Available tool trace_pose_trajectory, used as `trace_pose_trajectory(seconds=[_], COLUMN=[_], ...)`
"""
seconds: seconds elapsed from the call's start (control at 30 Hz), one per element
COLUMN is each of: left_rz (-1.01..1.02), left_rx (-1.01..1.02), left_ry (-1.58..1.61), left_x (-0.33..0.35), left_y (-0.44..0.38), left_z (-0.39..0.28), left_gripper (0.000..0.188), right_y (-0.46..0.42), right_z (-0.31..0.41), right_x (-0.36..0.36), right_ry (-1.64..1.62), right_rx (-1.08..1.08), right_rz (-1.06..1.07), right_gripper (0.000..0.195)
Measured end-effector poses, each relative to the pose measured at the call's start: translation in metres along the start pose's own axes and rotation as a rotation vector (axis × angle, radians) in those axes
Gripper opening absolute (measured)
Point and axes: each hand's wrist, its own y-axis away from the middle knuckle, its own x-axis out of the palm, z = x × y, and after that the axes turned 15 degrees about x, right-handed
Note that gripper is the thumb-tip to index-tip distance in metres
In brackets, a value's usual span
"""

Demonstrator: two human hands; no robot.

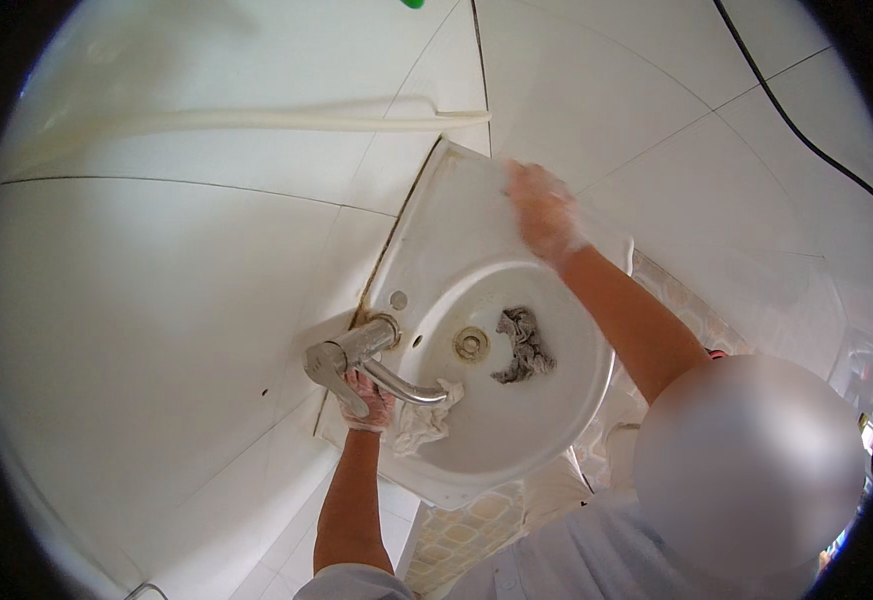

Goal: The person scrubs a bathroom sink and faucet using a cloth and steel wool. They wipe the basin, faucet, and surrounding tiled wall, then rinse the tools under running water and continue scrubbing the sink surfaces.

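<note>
My left hand (367,401) is beside and partly behind the metal mixer tap (361,345), with whitish film or suds at its wrist. The tap hides some of its fingers, so its grip is unclear. A pale crumpled cloth (425,427) lies on the basin rim beside it, partly beneath the spout. My right hand (543,210), blurred and with a similar whitish film, is over the far corner of the white ceramic washbasin (474,465); what it holds or touches cannot be told. A wet grey cloth (525,349) lies in the bowl near the drain (471,344).
Tiled walls (204,300) meet around the basin. A cream-coloured pipe or hose (294,120) runs along one wall, and a black cable (796,127) crosses the upper right. Patterned floor tiles (466,529) show below. A blurred round shape (751,465) covers part of the lower right.
</note>
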Motion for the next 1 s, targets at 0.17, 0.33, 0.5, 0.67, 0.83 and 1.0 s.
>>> trace_pose_trajectory(seconds=[0.17, 0.33, 0.5, 0.67, 0.83, 1.0], left_rz=[-0.081, 0.030, 0.055, -0.025, -0.021, -0.044], left_rx=[-0.280, -0.029, -0.051, 0.002, 0.004, 0.033], left_ry=[0.763, -0.047, 0.126, 0.061, -0.016, -0.003], left_x=[0.011, 0.039, -0.023, -0.007, 0.004, -0.008], left_y=[0.011, 0.034, -0.021, -0.008, 0.002, -0.007], left_z=[0.003, 0.019, -0.008, -0.002, 0.003, -0.002], left_gripper=[0.063, 0.078, 0.077, 0.071, 0.075, 0.075], right_y=[0.074, 0.024, -0.050, -0.034, -0.006, -0.028], right_z=[-0.120, -0.059, 0.060, 0.105, 0.077, 0.061], right_x=[-0.002, 0.011, 0.019, 0.012, 0.035, 0.024], right_ry=[-0.054, 0.048, 0.029, 0.065, 0.167, 0.184], right_rx=[-0.014, -0.021, 0.023, 0.039, -0.463, -0.381], right_rz=[-0.298, -0.183, -0.124, -0.120, -0.119, -0.222], right_gripper=[0.027, 0.021, 0.026, 0.061, 0.059, 0.061])
